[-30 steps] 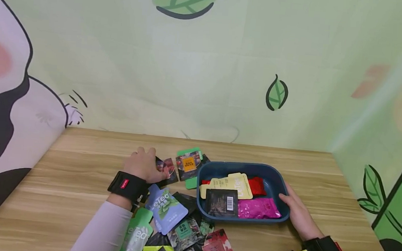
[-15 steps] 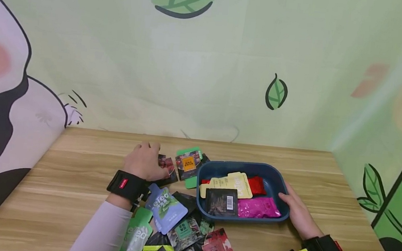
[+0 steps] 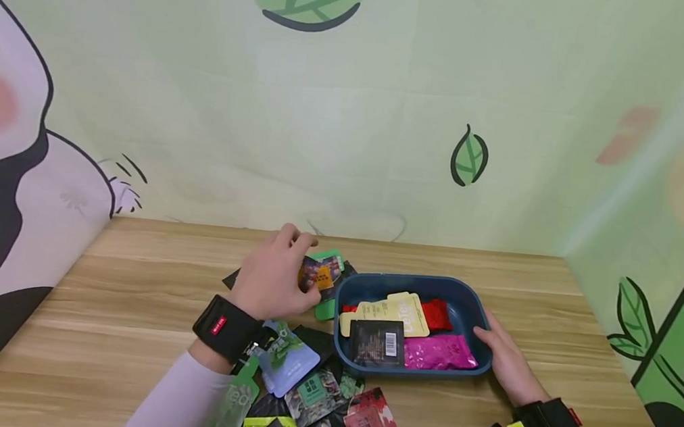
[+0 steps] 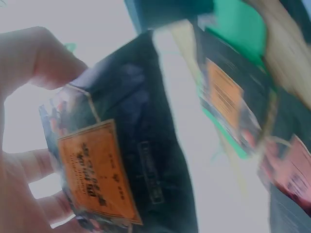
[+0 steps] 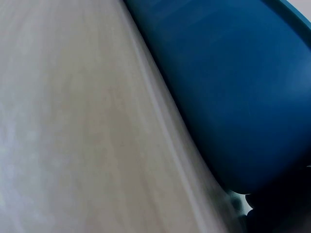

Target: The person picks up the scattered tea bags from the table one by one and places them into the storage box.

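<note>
Your left hand [image 3: 275,279] pinches a dark packet [image 4: 130,128] with an orange label [image 4: 97,170], at ten o'clock from the blue tub [image 3: 384,285]. Your right hand [image 3: 508,367] holds the tub at three o'clock.

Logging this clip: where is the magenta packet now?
In the head view, the magenta packet lies in the blue bin, toward its near right corner, just right of the black barcoded sachet and close to the right hand.
</note>
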Tool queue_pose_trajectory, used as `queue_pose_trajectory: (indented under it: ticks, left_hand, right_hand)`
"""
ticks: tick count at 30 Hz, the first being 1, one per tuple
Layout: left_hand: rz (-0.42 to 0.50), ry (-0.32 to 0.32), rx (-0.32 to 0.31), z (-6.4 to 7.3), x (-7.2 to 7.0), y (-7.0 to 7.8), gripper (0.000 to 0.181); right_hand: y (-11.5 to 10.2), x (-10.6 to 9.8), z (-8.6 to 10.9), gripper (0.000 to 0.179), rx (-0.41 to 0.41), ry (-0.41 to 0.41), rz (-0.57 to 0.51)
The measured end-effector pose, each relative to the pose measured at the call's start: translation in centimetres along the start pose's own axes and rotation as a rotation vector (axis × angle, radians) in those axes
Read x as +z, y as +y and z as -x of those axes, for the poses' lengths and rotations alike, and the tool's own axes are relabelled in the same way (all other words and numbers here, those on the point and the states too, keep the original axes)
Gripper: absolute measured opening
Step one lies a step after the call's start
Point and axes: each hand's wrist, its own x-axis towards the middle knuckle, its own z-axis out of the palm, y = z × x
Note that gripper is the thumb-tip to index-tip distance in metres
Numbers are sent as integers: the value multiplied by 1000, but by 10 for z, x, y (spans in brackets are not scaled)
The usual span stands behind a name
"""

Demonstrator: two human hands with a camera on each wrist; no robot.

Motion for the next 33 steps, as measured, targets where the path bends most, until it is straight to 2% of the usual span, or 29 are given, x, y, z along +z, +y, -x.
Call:
queue_pose_trajectory:
  ticks: [4, 8, 13, 23, 33]
  left_hand:
    - [47, 63, 119, -1, -5, 20, 64]
    - [94, 90, 228, -2, -6, 39, 63]
    - [137, 94, 307, -1, -2, 58, 64]
    - [231, 15, 459, 2, 15, 79, 63]
    - [240, -77, 495, 7, 24, 89, 67]
  right_hand:
    - [0, 0, 0, 69, -3, 2, 1]
    - [0, -1, 1, 70, -5, 5, 1]
    - [0, -1, 1, 70, 0, 6, 11]
    - [-1, -1, 1, 70, 5, 3, 19]
    - [0, 0, 1, 72, -1, 1, 12]
